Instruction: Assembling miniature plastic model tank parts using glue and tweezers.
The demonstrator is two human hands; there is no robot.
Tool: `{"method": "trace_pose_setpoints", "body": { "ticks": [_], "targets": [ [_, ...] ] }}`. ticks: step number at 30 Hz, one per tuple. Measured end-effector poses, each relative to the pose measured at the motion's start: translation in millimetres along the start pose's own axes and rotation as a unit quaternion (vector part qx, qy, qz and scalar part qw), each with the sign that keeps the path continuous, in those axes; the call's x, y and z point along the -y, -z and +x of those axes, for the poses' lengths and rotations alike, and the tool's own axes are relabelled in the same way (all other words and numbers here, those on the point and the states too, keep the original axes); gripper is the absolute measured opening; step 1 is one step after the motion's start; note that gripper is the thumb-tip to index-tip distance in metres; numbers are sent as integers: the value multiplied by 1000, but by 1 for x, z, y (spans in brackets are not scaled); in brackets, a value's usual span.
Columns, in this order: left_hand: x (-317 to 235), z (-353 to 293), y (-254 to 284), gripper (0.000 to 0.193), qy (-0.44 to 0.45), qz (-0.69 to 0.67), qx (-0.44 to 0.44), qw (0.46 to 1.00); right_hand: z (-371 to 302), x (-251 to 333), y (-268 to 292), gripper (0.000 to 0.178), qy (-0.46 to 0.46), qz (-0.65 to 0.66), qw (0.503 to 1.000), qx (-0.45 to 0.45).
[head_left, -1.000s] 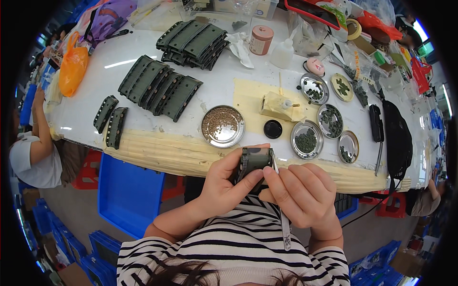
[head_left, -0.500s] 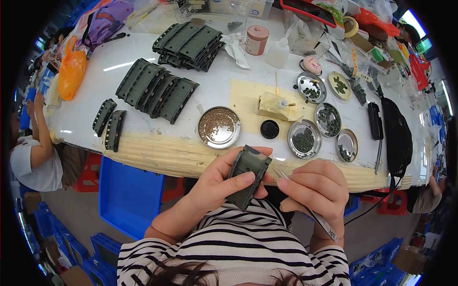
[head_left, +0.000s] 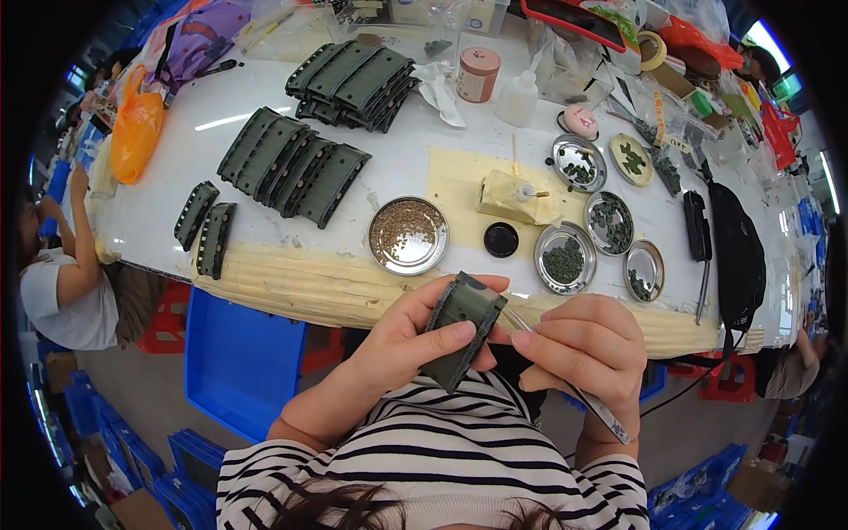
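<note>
A dark green curved plastic panel (head_left: 461, 320) with ridged edges is tilted in my left hand (head_left: 399, 334), thumb on its face and fingers behind. My right hand (head_left: 590, 346) pinches metal tweezers (head_left: 594, 405). Their tips reach the panel's right edge; whether they hold a small part is too fine to see. Just beyond my hands stands a round metal dish (head_left: 408, 235) of tiny brown pieces. To its right, a metal dish (head_left: 565, 258) and another dish (head_left: 609, 223) hold small dark green parts. A small black round cap (head_left: 501, 238) lies between them.
Similar green panels lie in a near row (head_left: 291, 168) and a far stack (head_left: 352, 81). Two narrow green strips (head_left: 215, 240) sit at left. A tape-covered block (head_left: 517, 196) holds a brush-like stick. A white squeeze bottle (head_left: 517, 99) and pink jar (head_left: 478, 74) stand behind. A blue tray (head_left: 243, 362) is below the table edge.
The view has shifted very slightly. My hands, the panel and the tweezers keep nearly the same pose, with the tweezer tips still at the panel's right edge.
</note>
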State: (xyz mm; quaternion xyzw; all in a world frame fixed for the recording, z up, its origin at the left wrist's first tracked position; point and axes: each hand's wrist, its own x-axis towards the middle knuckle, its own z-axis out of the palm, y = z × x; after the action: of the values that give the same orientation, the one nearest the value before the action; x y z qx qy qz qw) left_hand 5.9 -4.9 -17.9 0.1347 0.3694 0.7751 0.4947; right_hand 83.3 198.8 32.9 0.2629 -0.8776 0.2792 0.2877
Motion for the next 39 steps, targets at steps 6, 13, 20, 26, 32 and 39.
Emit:
{"method": "trace_pose_setpoints", "body": {
  "ticks": [6, 13, 20, 26, 32, 39],
  "targets": [
    [2, 0, 3, 49, 1, -10, 3, 1000, 1, -1, 0, 31, 2, 4, 1000, 8],
    [1, -1, 5, 49, 1, -20, 5, 1000, 3, -1, 0, 30, 3, -1, 1000, 15],
    [0, 0, 4, 48, 1, -16, 8, 1000, 6, -3, -1, 29, 29, 0, 999, 26],
    [1, 0, 4, 49, -13, 13, 9, 1000, 4, -4, -1, 30, 31, 24, 999, 33],
    [1, 0, 4, 49, -25, 31, 14, 999, 0, -10, -2, 31, 39, 58, 997, 22],
    [-3, 1, -6, 48, -17, 56, -54, 997, -10, -12, -3, 31, -7, 46, 998, -30]
  ]
}}
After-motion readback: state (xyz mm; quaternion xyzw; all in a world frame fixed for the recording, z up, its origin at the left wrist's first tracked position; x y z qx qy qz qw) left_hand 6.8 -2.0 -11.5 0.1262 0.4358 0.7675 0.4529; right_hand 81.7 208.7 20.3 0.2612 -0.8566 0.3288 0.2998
